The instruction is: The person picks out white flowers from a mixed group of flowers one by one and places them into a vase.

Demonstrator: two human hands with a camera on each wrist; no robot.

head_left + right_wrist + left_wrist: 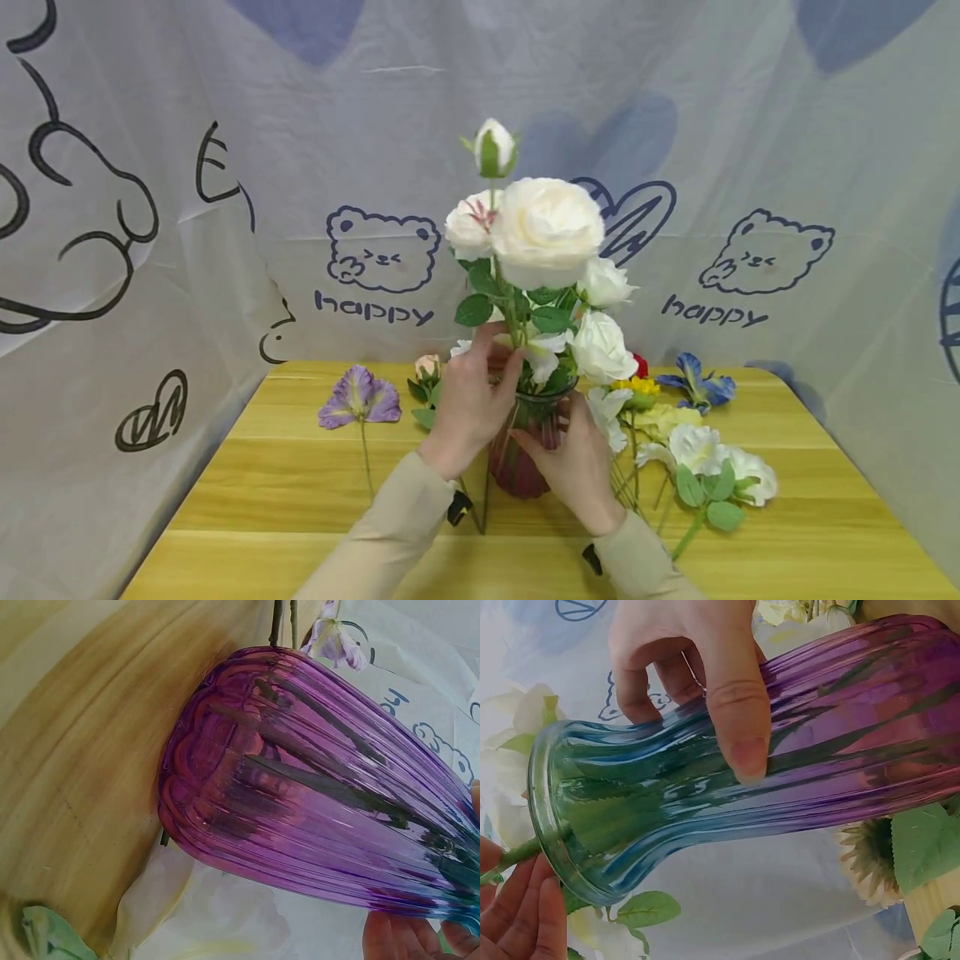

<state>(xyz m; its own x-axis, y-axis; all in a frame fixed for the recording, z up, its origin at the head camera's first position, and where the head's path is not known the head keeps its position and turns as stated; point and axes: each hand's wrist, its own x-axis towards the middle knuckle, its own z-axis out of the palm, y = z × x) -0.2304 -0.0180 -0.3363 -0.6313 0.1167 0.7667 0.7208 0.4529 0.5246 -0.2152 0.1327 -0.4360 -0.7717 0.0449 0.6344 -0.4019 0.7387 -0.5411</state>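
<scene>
A ribbed glass vase (817,742), green-blue at the neck and purple-pink below, stands on the table holding white flowers. My right hand (576,458) grips its neck from the right, the thumb (742,742) lying across the glass. At the mouth, my left hand (476,396) pinches a green stem (511,859) between thumb and fingers. A large white rose (551,229) and a white rosebud (491,150) rise above both hands, with smaller white roses (603,346) at the right. Several stems show through the purple base (247,765).
A purple flower (360,400) and a peach rosebud (427,367) lie left of the vase. To the right are a yellow flower (637,390), a blue iris (701,385) and white flowers (697,450) with green leaves. A printed cloth (382,150) hangs behind the wooden table (247,500).
</scene>
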